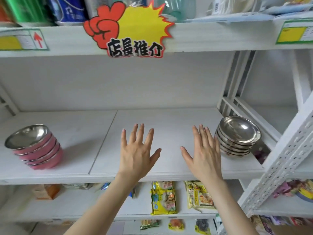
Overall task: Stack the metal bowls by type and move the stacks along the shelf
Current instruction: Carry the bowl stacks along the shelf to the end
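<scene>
Pink bowls (36,146) stacked left, steel bowls (237,136) stacked right. Left hand (137,153) and right hand (203,153) spread, empty; sorting appears complete.

- Left hand (138,154) raised palm-down, fingers spread wide, thumb angled inward, holding nothing
- Right hand (204,154) level beside it, fingers splayed, thumb pointing toward the left, empty
- Both bare forearms reach up from the lower frame, well apart
</scene>
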### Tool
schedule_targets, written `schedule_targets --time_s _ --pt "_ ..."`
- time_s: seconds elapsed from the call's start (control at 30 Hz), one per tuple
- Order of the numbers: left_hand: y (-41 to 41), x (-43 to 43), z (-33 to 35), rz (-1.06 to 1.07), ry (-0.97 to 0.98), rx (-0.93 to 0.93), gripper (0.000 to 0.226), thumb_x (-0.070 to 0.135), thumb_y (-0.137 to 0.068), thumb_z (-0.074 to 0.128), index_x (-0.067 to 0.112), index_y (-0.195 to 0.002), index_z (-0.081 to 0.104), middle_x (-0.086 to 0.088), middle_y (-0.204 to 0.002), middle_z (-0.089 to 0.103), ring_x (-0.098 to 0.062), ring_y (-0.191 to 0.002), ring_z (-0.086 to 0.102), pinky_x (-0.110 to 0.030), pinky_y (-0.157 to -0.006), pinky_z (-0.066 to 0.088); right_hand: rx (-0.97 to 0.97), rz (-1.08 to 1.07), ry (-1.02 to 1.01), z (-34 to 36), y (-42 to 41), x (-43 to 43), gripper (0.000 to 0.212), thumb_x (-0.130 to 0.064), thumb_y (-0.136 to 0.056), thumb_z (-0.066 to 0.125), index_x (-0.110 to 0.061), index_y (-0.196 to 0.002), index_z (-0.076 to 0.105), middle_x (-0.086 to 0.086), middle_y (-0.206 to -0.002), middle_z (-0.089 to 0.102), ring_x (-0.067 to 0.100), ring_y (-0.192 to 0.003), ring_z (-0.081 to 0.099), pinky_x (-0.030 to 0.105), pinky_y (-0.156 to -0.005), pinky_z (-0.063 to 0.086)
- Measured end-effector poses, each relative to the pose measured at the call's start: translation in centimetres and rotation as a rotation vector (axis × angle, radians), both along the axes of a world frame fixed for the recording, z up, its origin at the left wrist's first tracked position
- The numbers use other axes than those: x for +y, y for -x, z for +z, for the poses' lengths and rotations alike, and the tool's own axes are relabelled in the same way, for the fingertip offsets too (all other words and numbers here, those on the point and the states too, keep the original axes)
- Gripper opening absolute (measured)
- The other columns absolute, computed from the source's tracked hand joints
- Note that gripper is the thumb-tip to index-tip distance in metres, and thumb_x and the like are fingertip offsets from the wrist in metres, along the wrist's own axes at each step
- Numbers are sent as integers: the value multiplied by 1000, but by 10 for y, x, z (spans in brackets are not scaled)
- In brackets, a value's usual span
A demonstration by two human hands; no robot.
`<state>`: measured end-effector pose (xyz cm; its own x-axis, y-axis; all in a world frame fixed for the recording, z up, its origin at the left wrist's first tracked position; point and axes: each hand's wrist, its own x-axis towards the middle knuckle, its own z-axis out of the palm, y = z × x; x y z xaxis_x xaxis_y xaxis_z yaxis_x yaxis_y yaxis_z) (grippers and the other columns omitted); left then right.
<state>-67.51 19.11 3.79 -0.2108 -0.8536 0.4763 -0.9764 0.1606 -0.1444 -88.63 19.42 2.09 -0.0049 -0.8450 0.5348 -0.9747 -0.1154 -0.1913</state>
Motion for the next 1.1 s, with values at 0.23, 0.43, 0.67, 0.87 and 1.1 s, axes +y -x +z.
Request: schedule_targets --time_s 0.23,0.43,0.67,0.87,1.1 --pt "-75 -9 1 9 30 -2 67 59 -88 37 16 -138 48 -20 -142 49 -38 -134 42 -63 -108 28 -15 43 15 -6 -85 -18 71 -53 -89 43 -11 -144 33 13 -152 34 27 -143 25 48 -116 17" --pt "-155 -16 8 18 50 8 67 58 -89 37 15 -139 48 -19 -143 48 -37 -135 40 -63 -110 25 -1 69 15 -4 -166 -34 71 -52 -89 48 -11 -145 33 13 -153 33 27 -144 24 47 -116 16" --pt "-264 -18 21 -3 15 -33 68 59 -88 35 15 -140 46 -19 -144 46 -38 -136 38 -65 -109 24 -2 37 27 0 -265 -40 71 -52 -89 44 -10 -145 32 13 -152 35 28 -143 27 49 -115 19" --pt "-365 -18 24 -30 60 -44 64 55 -85 50 15 -135 52 -19 -140 51 -37 -133 43 -64 -107 27 -29 17 57 -1 -360 -36 72 -55 -88 36 -9 -143 35 14 -150 38 29 -141 31 50 -112 22" --pt "-451 -20 14 16 43 82 67 60 -86 36 16 -134 53 -16 -140 51 -37 -133 43 -61 -108 25 -119 114 -34 -13 -452 -36 72 -57 -89 40 -13 -145 31 13 -151 37 26 -141 31 49 -112 24"
